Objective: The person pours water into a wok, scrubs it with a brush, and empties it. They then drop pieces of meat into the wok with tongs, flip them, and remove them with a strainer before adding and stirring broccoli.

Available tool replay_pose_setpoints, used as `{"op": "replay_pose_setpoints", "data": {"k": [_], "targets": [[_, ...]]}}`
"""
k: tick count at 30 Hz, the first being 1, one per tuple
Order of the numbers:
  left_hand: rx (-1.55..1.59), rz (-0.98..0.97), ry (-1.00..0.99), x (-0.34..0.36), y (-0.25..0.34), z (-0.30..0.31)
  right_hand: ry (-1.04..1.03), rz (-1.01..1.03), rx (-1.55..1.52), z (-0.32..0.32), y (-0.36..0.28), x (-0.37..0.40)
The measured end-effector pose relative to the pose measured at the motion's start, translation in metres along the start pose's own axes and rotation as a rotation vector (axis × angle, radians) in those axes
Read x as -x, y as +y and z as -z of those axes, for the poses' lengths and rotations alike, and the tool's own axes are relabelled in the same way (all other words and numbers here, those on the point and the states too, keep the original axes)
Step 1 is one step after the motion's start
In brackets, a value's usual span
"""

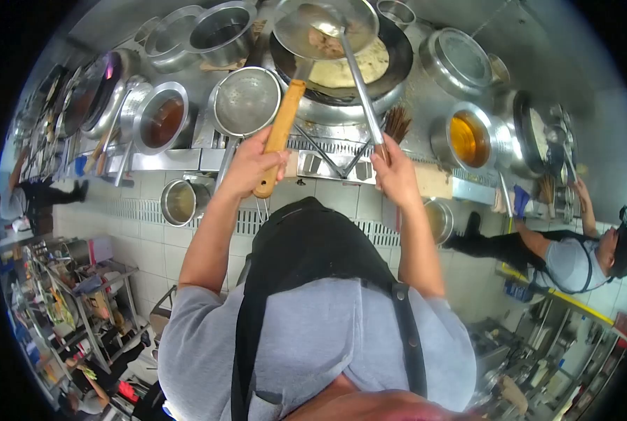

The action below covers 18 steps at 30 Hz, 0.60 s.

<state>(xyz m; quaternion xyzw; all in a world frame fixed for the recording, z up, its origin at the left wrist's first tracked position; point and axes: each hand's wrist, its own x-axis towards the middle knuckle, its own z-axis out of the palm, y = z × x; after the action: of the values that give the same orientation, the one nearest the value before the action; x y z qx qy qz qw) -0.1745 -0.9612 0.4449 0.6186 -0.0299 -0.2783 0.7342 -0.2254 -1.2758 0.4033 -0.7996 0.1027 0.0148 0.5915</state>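
Note:
My left hand [257, 165] is closed around the wooden handle [283, 133] of a round skimmer [292, 43]. Brown pieces of food [325, 43] lie in the skimmer, which is held over a black wok [402, 59] with pale yellow contents [348, 72]. In my right hand [395, 174] is the long metal handle of a ladle [359, 84]. The ladle's bowl overlaps the skimmer in this view, beside the food pieces.
A mesh strainer [247, 102] and a pot of reddish-brown liquid [164, 123] stand left of the wok. To the right are a bamboo brush [397, 125] and a pot of orange liquid [468, 139]. A co-worker [573, 261] stands at another wok on the far right.

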Motion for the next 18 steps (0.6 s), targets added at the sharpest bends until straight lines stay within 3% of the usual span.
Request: {"op": "replay_pose_setpoints", "data": {"k": [1, 3, 8, 12, 18], "targets": [[-0.011, 0.000, 0.015, -0.001, 0.002, 0.004, 0.014, 0.133, 0.185, 0.001, 0.008, -0.008], [-0.036, -0.005, 0.027, -0.003, 0.008, 0.010, 0.042, 0.146, 0.203, -0.002, 0.001, -0.012], [-0.131, -0.052, 0.138, -0.001, 0.018, 0.025, 0.120, 0.038, -0.284, 0.006, -0.007, -0.004], [-0.356, -0.073, 0.202, -0.001, 0.047, 0.036, 0.181, 0.029, -0.297, 0.029, -0.007, -0.008], [-0.342, -0.141, 0.221, -0.001, 0.053, 0.036, 0.165, -0.031, -0.198, 0.047, -0.003, -0.042]]}}
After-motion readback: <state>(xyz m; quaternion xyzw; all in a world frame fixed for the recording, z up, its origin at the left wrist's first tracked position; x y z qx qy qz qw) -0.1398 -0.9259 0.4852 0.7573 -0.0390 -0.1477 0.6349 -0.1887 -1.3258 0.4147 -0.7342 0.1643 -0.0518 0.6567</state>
